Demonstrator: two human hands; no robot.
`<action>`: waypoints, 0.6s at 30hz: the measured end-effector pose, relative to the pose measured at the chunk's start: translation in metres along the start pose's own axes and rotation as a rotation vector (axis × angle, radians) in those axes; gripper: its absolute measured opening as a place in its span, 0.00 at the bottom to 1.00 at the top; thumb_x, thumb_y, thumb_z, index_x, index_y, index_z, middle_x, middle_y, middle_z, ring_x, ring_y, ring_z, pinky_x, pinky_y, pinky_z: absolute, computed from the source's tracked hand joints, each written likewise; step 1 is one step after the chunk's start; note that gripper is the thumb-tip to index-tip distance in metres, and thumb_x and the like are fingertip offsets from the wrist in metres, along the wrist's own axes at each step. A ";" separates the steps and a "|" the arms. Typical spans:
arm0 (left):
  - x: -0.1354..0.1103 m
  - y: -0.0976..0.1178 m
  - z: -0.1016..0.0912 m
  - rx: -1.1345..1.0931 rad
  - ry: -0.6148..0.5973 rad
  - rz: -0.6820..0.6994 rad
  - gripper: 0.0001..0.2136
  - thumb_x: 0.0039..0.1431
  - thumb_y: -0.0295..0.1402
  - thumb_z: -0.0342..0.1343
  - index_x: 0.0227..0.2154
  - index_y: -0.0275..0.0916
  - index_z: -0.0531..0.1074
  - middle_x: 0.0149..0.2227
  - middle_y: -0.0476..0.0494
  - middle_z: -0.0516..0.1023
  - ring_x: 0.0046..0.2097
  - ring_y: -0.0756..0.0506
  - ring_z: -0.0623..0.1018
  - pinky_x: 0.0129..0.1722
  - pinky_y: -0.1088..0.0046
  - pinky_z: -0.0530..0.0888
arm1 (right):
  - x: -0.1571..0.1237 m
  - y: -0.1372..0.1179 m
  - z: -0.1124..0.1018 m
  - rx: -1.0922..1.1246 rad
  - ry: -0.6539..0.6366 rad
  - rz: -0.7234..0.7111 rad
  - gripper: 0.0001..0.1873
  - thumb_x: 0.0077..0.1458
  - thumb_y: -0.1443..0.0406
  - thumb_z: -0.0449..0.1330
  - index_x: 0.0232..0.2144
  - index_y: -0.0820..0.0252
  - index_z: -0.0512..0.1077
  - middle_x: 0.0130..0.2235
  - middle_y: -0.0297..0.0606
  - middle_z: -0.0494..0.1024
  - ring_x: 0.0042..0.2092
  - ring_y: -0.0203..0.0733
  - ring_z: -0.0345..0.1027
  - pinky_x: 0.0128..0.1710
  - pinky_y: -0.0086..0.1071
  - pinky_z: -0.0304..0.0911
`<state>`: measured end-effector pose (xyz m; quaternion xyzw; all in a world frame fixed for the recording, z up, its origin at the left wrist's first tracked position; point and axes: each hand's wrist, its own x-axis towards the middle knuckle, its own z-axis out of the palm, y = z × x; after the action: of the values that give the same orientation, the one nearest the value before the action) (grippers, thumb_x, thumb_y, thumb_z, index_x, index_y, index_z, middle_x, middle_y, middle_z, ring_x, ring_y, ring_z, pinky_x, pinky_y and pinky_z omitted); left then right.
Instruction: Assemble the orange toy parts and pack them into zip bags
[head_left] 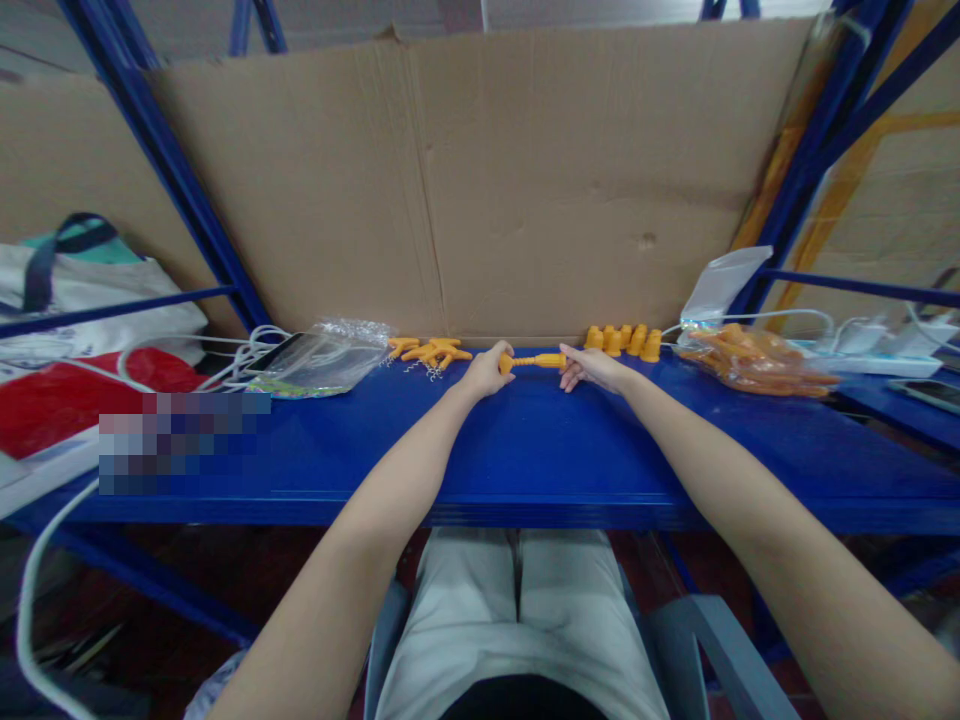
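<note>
L hand (489, 370) closed round the L end of a slim orange piece (536, 361), near the far edge of the blue table (547, 450); R hand (596, 368) has thumb & index pinched at its R end, other fingers curled loosely below; piece lies approx. level betw. the two hands, thin ribbed part toward L, thicker part toward R; exact contact at R fingertips too small to tell; just L of L hand, a heap of orange parts w/ wire coils (435, 354), then a clear plastic bag (330, 360) farther L; just R of R hand, a group of orange cup-like parts (613, 341), then a bag of orange parts (750, 362) farther R; cardboard sheet (525, 180) upright on far side, behind it all.
</note>
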<state>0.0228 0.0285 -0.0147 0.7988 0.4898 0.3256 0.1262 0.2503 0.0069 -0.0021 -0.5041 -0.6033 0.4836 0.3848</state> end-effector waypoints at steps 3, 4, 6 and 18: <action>0.001 -0.002 0.003 -0.027 0.029 0.017 0.18 0.43 0.23 0.65 0.37 0.41 0.66 0.24 0.58 0.65 0.28 0.51 0.68 0.36 0.73 0.67 | 0.002 0.001 -0.001 0.006 0.002 -0.008 0.25 0.63 0.51 0.50 0.24 0.65 0.67 0.16 0.44 0.74 0.18 0.38 0.70 0.23 0.27 0.70; 0.001 -0.003 0.003 -0.035 0.035 0.016 0.19 0.43 0.22 0.65 0.37 0.41 0.66 0.24 0.58 0.65 0.28 0.51 0.67 0.36 0.73 0.67 | 0.002 0.001 -0.001 0.010 0.005 -0.009 0.25 0.63 0.50 0.50 0.24 0.64 0.67 0.16 0.44 0.74 0.18 0.38 0.69 0.22 0.27 0.69; 0.002 -0.003 0.004 -0.048 0.039 0.009 0.19 0.43 0.22 0.65 0.37 0.41 0.66 0.24 0.58 0.64 0.28 0.51 0.67 0.35 0.73 0.67 | 0.002 0.001 -0.001 0.016 0.008 -0.004 0.24 0.63 0.51 0.49 0.26 0.64 0.67 0.17 0.43 0.74 0.18 0.37 0.69 0.21 0.26 0.69; 0.001 -0.004 0.003 -0.078 0.034 -0.005 0.18 0.44 0.22 0.64 0.37 0.41 0.65 0.23 0.60 0.63 0.27 0.52 0.66 0.34 0.75 0.66 | 0.002 0.008 -0.009 0.106 -0.148 -0.077 0.06 0.62 0.66 0.57 0.35 0.66 0.69 0.25 0.42 0.79 0.27 0.37 0.75 0.32 0.28 0.73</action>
<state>0.0219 0.0318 -0.0190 0.7866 0.4806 0.3577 0.1498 0.2607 0.0106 -0.0081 -0.4224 -0.6227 0.5355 0.3835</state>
